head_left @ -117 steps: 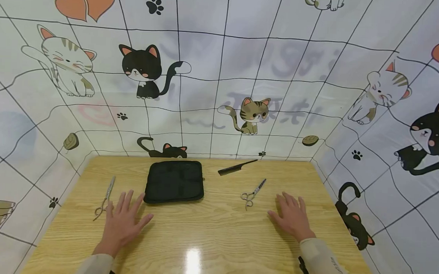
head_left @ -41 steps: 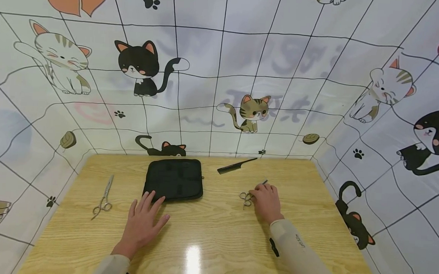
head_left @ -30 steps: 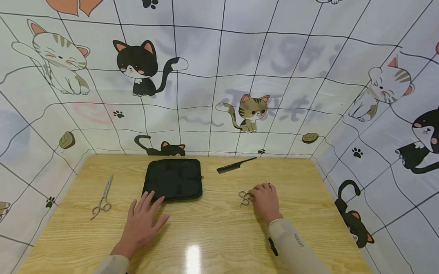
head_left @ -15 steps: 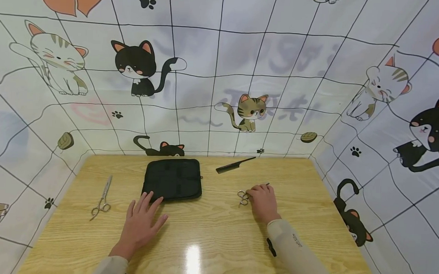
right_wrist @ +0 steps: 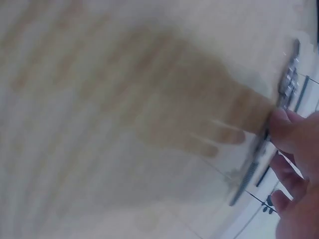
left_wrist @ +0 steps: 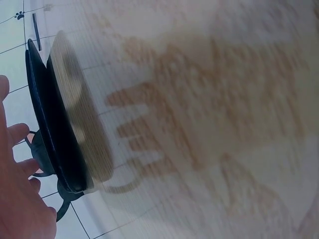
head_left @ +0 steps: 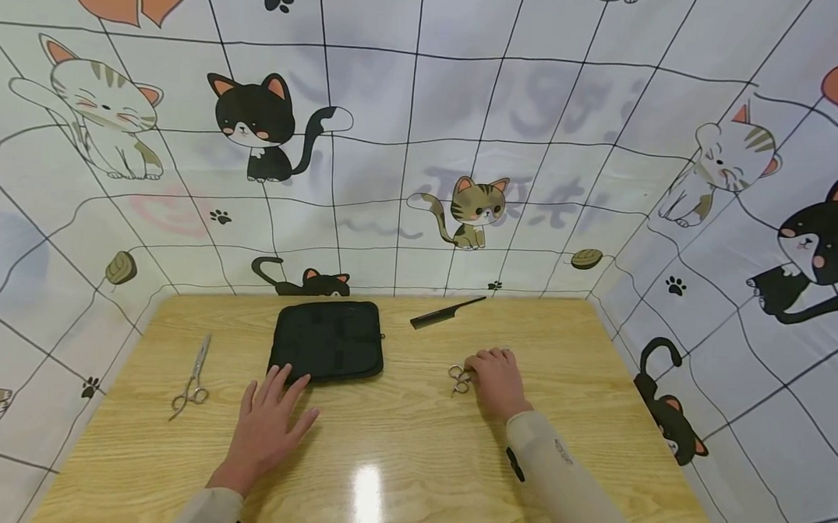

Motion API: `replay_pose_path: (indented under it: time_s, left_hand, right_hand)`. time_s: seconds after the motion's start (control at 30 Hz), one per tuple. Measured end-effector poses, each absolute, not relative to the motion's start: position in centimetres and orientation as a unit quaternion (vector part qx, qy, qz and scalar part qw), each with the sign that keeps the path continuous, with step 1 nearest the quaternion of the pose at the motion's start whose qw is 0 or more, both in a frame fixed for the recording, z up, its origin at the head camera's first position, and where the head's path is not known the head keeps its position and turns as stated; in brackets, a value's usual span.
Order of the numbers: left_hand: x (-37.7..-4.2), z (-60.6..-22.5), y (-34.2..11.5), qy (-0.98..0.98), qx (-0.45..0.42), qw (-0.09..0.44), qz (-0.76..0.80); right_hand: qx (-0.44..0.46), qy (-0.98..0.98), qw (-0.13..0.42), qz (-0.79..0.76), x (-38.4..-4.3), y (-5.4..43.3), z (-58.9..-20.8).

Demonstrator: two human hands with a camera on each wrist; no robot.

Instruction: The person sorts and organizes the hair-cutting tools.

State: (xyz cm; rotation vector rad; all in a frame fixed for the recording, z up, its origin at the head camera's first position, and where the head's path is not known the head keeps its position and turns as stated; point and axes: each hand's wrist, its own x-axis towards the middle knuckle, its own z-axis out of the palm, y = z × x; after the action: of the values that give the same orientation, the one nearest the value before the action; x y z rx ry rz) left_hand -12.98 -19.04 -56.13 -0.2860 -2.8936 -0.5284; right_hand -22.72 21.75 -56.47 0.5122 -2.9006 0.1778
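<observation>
My right hand [head_left: 500, 384] pinches a pair of thinning scissors [head_left: 460, 379] at the right of the table. Their finger rings stick out to its left, and the fingers hide most of the rest. In the right wrist view a toothed blade [right_wrist: 245, 183] shows below thumb and fingers. With its fingers spread and straight, my left hand [head_left: 267, 423] lies at the front edge of a flat black zip case [head_left: 327, 341]. Whether the fingertips touch the case I cannot tell.
Another pair of scissors [head_left: 192, 380] lies left of the left hand. A black tail comb [head_left: 445, 314] lies near the back edge of the wooden table [head_left: 411, 448]. Cloth printed with cats hangs behind and on both sides.
My right hand has moved left from beside the thinning scissors and taken hold of them. The left hand has moved right, from near the other scissors to the case's front edge.
</observation>
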Motion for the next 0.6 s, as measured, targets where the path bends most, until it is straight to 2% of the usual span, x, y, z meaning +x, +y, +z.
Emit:
replay_pose_path:
  time_s: [0.3, 0.6]
  left_hand:
    - [-13.0, -56.4, -19.2, -0.976, -0.097, 0.088, -0.175]
    - [-13.0, -56.7, -19.2, -0.974, -0.103, 0.102, -0.175]
  right_hand:
    - [0.201, -0.978, -0.013, 0.051, -23.3, 21.7, -55.0]
    - [0.205, -0.976, -0.066, 0.017, -23.0, 21.5, -53.9]
